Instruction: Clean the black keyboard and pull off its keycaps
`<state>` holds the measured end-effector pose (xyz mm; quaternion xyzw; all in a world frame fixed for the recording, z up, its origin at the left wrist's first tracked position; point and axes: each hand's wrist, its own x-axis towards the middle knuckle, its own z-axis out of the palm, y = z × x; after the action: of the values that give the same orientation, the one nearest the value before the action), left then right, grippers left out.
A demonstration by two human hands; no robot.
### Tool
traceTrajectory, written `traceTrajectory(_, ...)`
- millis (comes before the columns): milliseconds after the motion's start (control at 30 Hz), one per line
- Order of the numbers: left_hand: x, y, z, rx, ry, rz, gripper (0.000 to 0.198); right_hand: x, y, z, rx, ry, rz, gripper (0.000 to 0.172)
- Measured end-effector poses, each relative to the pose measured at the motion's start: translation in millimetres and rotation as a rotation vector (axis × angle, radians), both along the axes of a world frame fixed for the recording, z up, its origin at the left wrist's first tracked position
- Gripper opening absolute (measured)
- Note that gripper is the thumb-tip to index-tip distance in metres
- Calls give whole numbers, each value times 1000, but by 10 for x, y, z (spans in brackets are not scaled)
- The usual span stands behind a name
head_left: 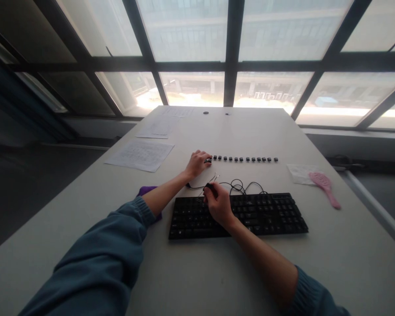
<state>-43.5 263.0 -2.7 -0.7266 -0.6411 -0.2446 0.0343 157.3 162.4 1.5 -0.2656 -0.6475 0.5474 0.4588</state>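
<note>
A black computer keyboard (260, 215) lies on the white table. At the left end of a row of small black keycaps (241, 159), my left hand (196, 163) is closed, thumb and fingers around a keycap (207, 161). Over the keyboard's upper left part, my right hand (219, 202) grips a keycap puller (210, 187) with a dark handle. Its thin wire prongs point up and away from the keys, and more wire shows below the fingers. The right hand and forearm cover some of the keys.
Behind the keyboard lies its looped black cable (238, 186). A purple cloth (147, 190) is partly under my left arm. Paper sheets (141, 154) lie at the left. To the right are a clear plastic bag (299, 174) and a pink hairbrush (325, 186). Windows stand beyond the table.
</note>
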Motion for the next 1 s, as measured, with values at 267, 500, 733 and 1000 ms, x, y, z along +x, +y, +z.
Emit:
traceTrajectory(267,-468,-172,120,53,-33,73,26,-9,0,-13,6,-1,17,19)
traceTrajectory(500,-672,-216,19,-40,-35,79,22,-10,-5,-7,0,-8,28,21)
traceTrajectory(733,-615,-148,8,-16,-41,54,26,-8,2,-16,-3,-12,20,19)
traceTrajectory(1000,-485,-72,38,-33,-41,8,23,-3,2,-2,-9,-8,26,19)
